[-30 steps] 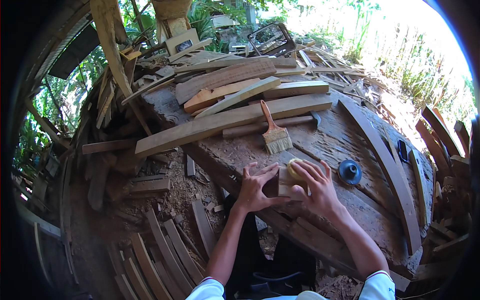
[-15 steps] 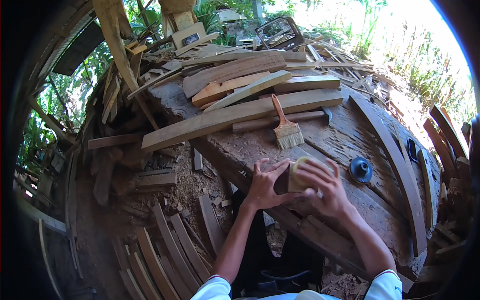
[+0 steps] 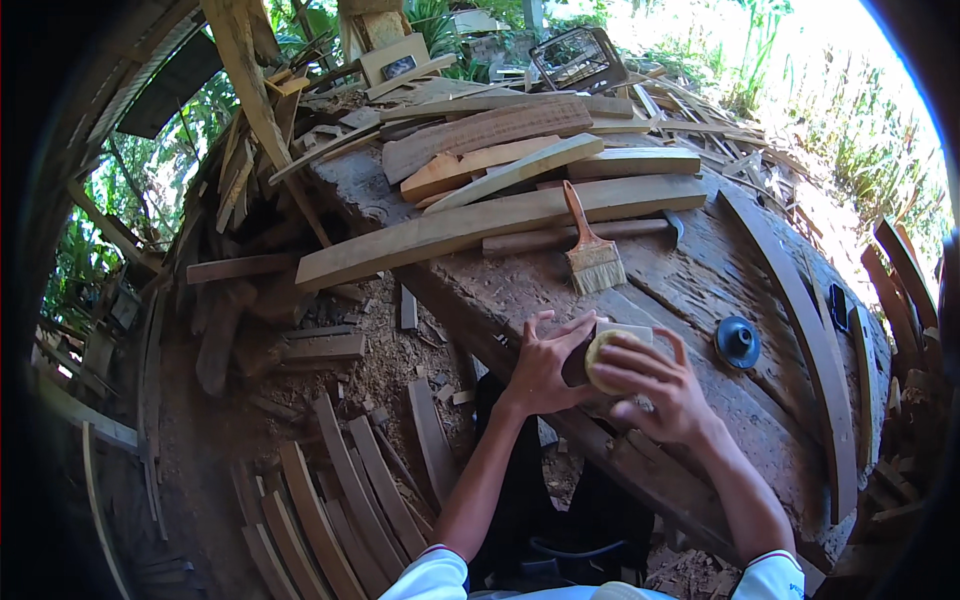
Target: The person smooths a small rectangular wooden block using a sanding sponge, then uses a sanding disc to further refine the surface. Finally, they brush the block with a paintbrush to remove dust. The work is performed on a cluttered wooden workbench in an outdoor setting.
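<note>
My left hand (image 3: 540,365) grips the side of a small wooden block (image 3: 622,330) at the near edge of the weathered workbench. My right hand (image 3: 655,385) presses a round pale-yellow pad (image 3: 606,352) onto the block, fingers curved over it; the block's lower part is hidden behind both hands. A wide brush (image 3: 596,262) with an orange handle lies beyond my hands, beside a long-handled tool (image 3: 525,242) with a curved metal head. A dark blue round object (image 3: 737,343), raised in the middle, sits right of my right hand.
Curved planks (image 3: 440,220) are piled across the bench's back, with another (image 3: 785,300) along the right and a dark phone-like object (image 3: 837,305). Planks (image 3: 310,500) and shavings cover the ground below left. A post (image 3: 240,90), a crate (image 3: 575,60) and scrap wood stand behind.
My right hand has moved the pad down across the block, uncovering its top edge. My left hand stays on the block. The whole view has shifted somewhat to the right.
</note>
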Tool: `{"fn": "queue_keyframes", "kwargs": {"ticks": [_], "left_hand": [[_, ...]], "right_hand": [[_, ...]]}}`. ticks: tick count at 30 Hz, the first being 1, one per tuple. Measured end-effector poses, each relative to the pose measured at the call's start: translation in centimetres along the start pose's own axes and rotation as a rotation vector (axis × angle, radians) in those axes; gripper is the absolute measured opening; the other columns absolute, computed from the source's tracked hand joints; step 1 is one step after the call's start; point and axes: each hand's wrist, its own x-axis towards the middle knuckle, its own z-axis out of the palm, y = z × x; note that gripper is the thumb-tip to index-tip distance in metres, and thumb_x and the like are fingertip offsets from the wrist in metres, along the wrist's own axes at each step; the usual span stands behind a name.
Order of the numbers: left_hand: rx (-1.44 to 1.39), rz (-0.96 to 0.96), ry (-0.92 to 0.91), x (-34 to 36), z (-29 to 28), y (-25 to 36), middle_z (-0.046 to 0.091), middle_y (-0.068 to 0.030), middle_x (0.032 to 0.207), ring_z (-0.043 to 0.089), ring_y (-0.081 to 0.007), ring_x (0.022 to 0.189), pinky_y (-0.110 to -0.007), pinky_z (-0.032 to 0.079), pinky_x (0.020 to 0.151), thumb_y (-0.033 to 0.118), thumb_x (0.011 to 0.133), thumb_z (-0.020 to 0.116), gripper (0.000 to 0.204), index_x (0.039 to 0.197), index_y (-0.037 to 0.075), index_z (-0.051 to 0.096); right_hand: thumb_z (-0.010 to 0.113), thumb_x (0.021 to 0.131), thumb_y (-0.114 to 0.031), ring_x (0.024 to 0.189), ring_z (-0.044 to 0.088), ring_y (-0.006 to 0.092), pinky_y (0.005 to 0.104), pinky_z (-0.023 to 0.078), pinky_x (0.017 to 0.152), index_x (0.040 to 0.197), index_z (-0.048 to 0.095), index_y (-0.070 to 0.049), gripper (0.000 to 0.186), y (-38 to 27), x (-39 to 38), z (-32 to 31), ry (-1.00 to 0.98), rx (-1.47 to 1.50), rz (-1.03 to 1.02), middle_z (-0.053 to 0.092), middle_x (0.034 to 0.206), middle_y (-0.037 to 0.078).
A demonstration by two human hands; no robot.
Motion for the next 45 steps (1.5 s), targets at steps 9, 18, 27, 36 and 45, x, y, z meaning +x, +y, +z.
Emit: {"fn": "queue_keyframes", "kwargs": {"ticks": [9, 18, 27, 36, 45], "left_hand": [[-0.019, -0.002, -0.015, 0.2, -0.4, 0.5, 0.060, -0.0141, 0.156, 0.056, -0.0227, 0.145, -0.054, 0.020, 0.128, 0.074, 0.077, 0.079, 0.106, 0.153, 0.003, 0.057], [0.016, 0.019, 0.031, 0.1, 0.3, 0.4, 0.062, -0.0128, 0.152, 0.052, -0.0235, 0.147, -0.056, 0.021, 0.127, 0.074, 0.077, 0.080, 0.107, 0.156, 0.006, 0.055], [0.047, 0.015, 0.026, 0.0, 0.0, 0.7, 0.057, -0.0163, 0.157, 0.050, -0.0266, 0.148, -0.056, 0.021, 0.126, 0.073, 0.077, 0.081, 0.108, 0.159, 0.009, 0.053], [0.040, -0.153, 0.084, 0.6, 0.4, 1.8, 0.058, -0.0203, 0.157, 0.056, -0.0302, 0.144, -0.048, 0.027, 0.125, 0.068, 0.076, 0.084, 0.107, 0.152, -0.001, 0.056], [0.028, -0.137, 0.194, 0.4, 0.8, 0.5, 0.059, -0.0257, 0.153, 0.058, -0.0333, 0.141, -0.048, 0.028, 0.124, 0.059, 0.076, 0.085, 0.106, 0.149, -0.011, 0.054]], "right_hand": [[0.072, 0.100, -0.037, 0.150, 0.051, 0.0282, 0.0576, 0.027, 0.122, 0.146, 0.066, -0.019, 0.050, 0.8, -0.3, 0.3, 0.058, -0.128, 0.010, 0.060, 0.155, 0.009], [0.071, 0.098, -0.054, 0.149, 0.050, 0.0278, 0.0569, 0.027, 0.120, 0.152, 0.062, -0.017, 0.066, 0.8, -0.1, 0.1, 0.049, -0.220, 0.036, 0.057, 0.158, 0.011], [0.075, 0.090, -0.062, 0.152, 0.047, 0.0289, 0.0514, 0.028, 0.117, 0.154, 0.060, -0.020, 0.078, 1.1, 0.0, 0.0, 0.063, -0.233, 0.091, 0.054, 0.162, 0.008], [0.078, 0.089, -0.062, 0.155, 0.043, 0.0283, 0.0511, 0.029, 0.117, 0.157, 0.057, -0.022, 0.082, 1.1, -0.9, -0.2, 0.012, -0.050, 0.105, 0.053, 0.163, 0.008], [0.076, 0.095, -0.045, 0.154, 0.045, 0.0278, 0.0543, 0.031, 0.117, 0.158, 0.056, -0.022, 0.070, 0.8, -0.5, 0.3, 0.062, -0.055, 0.152, 0.051, 0.164, 0.009]]}}
